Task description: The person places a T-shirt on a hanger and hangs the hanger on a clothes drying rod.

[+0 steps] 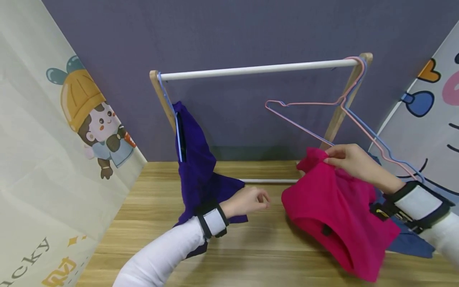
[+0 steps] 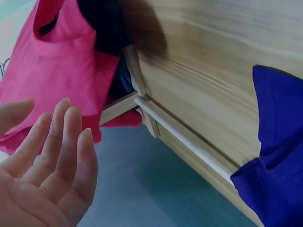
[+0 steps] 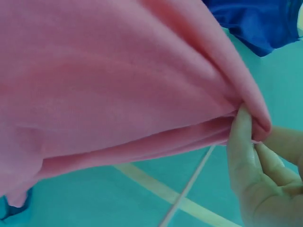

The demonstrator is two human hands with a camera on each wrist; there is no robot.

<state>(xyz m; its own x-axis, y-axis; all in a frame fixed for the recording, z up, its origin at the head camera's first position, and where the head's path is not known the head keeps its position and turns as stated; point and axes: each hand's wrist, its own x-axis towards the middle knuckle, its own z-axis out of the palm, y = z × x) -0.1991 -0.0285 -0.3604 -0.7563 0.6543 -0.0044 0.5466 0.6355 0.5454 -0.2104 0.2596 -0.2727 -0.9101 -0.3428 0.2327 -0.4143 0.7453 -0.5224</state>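
The right hand [image 1: 346,159] pinches a pink shirt [image 1: 322,199] over the bench [image 1: 251,259], near a pink hanger [image 1: 312,103]. The left hand [image 1: 247,200], fingers loosely bent, holds nothing beside purple clothing [image 1: 195,147]. A pale sheet [image 1: 32,159] shows "ucky" at the view's edge.

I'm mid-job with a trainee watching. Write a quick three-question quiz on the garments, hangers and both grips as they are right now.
1. True or false: the left grip holds nothing.

2. Multiple choice: which garment does the right grip pinch?
a) purple
b) pink
c) blue

3. Fill in the missing colour: the purple garment hangs on a ____ hanger.

Key:
1. True; its fingers close on no cloth.
2. b, the pink garment.
3. Blue.
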